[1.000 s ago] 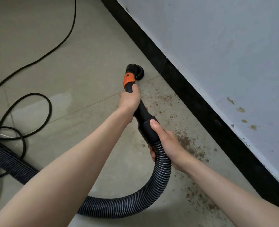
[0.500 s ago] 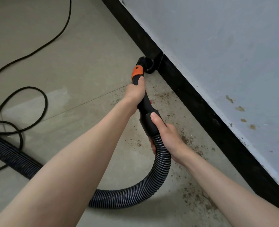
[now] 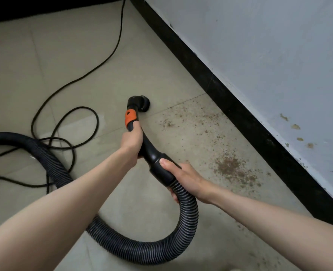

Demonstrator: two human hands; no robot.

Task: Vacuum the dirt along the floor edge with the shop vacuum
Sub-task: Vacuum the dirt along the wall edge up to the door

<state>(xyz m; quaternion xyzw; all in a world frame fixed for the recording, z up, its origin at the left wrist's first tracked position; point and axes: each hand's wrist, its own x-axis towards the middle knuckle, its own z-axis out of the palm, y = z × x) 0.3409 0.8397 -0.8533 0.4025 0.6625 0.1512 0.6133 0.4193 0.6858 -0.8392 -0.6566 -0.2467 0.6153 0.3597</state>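
Rigid wand clamped in left hand — right hand wrapped round cuff of limp, springy hose; nozzle on floor at 12 o'clock, dirt at 3 o'clock — probably light.

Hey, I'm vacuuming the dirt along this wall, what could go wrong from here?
The nozzle sits on the floor left of the dirt, so the patch by the black baseboard may get missed. The hose loops under your arms and the power cord lies coiled across it, so pulling forward could snag them. Your left hand and right hand both grip the wand, so neither is free to clear a tangle.
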